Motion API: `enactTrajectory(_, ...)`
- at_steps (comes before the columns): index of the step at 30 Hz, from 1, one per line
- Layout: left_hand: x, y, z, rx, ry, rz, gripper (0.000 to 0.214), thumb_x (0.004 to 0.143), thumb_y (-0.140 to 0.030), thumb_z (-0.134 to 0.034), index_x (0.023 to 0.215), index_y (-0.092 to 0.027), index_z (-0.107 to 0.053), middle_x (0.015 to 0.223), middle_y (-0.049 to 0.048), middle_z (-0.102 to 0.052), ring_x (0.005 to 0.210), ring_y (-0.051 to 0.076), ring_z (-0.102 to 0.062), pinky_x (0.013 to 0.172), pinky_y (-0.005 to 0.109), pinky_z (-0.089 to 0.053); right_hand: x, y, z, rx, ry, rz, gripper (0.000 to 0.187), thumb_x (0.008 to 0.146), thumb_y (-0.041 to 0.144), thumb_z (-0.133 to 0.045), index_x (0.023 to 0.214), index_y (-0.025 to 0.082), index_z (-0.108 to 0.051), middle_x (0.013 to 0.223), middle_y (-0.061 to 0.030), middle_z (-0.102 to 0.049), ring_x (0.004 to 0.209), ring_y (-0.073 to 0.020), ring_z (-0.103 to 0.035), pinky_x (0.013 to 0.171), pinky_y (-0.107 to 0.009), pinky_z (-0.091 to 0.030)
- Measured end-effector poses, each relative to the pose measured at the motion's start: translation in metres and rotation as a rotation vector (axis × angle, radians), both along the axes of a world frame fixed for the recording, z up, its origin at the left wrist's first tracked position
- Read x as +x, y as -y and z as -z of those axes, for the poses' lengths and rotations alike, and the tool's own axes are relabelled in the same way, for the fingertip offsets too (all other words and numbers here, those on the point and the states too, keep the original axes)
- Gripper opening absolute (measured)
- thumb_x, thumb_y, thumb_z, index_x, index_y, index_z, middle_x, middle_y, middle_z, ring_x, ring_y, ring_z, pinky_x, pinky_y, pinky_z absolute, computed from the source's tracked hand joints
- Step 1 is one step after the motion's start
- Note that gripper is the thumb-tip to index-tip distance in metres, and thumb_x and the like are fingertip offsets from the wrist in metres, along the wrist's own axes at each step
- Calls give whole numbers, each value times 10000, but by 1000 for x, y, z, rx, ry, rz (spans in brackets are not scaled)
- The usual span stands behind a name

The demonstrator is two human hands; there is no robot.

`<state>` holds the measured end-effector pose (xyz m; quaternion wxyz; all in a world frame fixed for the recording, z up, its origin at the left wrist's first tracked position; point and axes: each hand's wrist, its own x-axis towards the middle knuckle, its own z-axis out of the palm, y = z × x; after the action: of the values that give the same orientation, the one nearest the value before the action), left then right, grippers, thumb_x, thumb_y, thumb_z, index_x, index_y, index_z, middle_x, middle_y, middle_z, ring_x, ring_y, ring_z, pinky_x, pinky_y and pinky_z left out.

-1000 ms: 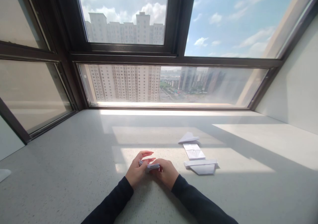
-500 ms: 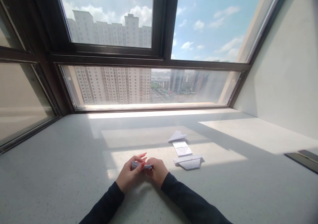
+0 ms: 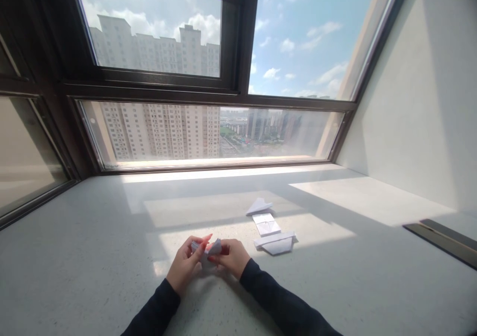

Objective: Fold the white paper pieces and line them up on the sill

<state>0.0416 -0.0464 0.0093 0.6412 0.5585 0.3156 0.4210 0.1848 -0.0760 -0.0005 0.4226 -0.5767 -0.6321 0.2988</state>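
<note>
A small piece of folded white paper (image 3: 213,248) is held between my two hands, just above the pale sill. My left hand (image 3: 185,260) pinches its left part between thumb and fingers. On the other side, my right hand (image 3: 234,257) grips the right part with thumb and fingers. One flap stands up between the hands, and the fingers hide much of the rest. Right of my hands lie three folded white papers: a pointed paper plane (image 3: 260,206) at the back, a flat square fold (image 3: 266,225) in the middle, and a boat-like fold (image 3: 276,243) in front.
The speckled white sill (image 3: 93,256) spreads around my hands, with patches of sunlight on it. A dark flat object (image 3: 443,241) lies at the right edge. Behind stands a brown window frame (image 3: 208,169), and a white wall (image 3: 413,107) rises on the right.
The paper between my hands has been opened from a narrow, flat bundle, so a flap now stands up. My right hand's thumb and fingers have spread onto it. The view has turned slightly right.
</note>
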Motion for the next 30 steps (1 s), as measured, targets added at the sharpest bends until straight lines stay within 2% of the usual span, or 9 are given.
enactTrajectory(3, -3, 4, -10, -78, 94, -27, 428, 620, -504, -583, 858, -150, -552, 1057, 124, -584, 873, 268, -586, 761, 384, -436, 14, 14, -12, -158, -92, -113, 117, 617, 238, -620, 666, 143, -666, 530, 3, -612, 466, -121, -549, 439, -213, -437)
enactTrajectory(5, -4, 6, -14, -102, 92, -11, 406, 648, -497, -560, 850, -145, -555, 1063, 129, -575, 869, 268, -589, 784, 394, -428, 30, 30, -17, -251, -102, -167, 148, 610, 265, -627, 669, 136, -671, 526, -5, -610, 460, -123, -547, 433, -217, -439)
enactTrajectory(7, -5, 8, -16, -98, 79, -1, 386, 666, -493, -541, 824, -141, -564, 1002, 121, -600, 847, 264, -596, 787, 394, -429, 51, 49, -17, -279, -64, -169, 164, 598, 282, -636, 685, 148, -674, 588, -16, -633, 502, -129, -563, 473, -228, -457)
enactTrajectory(9, -4, 9, -14, -85, 68, -13, 394, 666, -510, -523, 793, -141, -576, 924, 108, -622, 797, 257, -607, 755, 385, -443, 75, 68, -15, -314, -9, -122, 156, 601, 296, -628, 651, 155, -671, 586, -18, -637, 499, -131, -567, 480, -230, -458)
enactTrajectory(12, -3, 8, -11, -58, 36, -33, 399, 671, -521, -501, 775, -146, -591, 856, 91, -633, 731, 234, -611, 692, 354, -457, 112, 91, -13, -407, 118, 25, 142, 600, 281, -615, 594, 146, -659, 515, -14, -618, 450, -129, -555, 443, -220, -440)
enactTrajectory(16, -4, 5, -8, -34, -20, -15, 382, 691, -501, -486, 786, -150, -602, 832, 84, -636, 688, 201, -597, 617, 301, -451, 146, 106, -15, -472, 241, 166, 148, 617, 281, -586, 580, 144, -629, 480, -5, -590, 430, -132, -540, 394, -206, -402)
enactTrajectory(22, -6, 1, -6, -47, -30, -13, 378, 701, -498, -469, 759, -153, -611, 812, 71, -638, 631, 173, -572, 567, 270, -425, 149, 103, -19, -421, 354, 266, 70, 592, 171, -584, 580, 164, -516, 465, 33, -526, 388, -113, -489, 380, -205, -356)
enactTrajectory(26, -6, 2, -6, -44, -18, -5, 357, 720, -481, -458, 756, -161, -612, 809, 54, -636, 619, 154, -560, 561, 253, -412, 147, 102, -20, -380, 415, 317, 233, 544, 118, -620, 673, 185, -437, 443, 85, -437, 405, -102, -449, 407, -201, -324)
enactTrajectory(30, -6, 5, -8, -41, -24, -5, 362, 720, -485, -457, 739, -160, -615, 800, 50, -634, 611, 151, -557, 565, 255, -413, 146, 105, -17, -238, 543, 404, 394, 527, 100, -629, 819, 186, -379, 534, 87, -408, 471, -110, -435, 447, -214, -324)
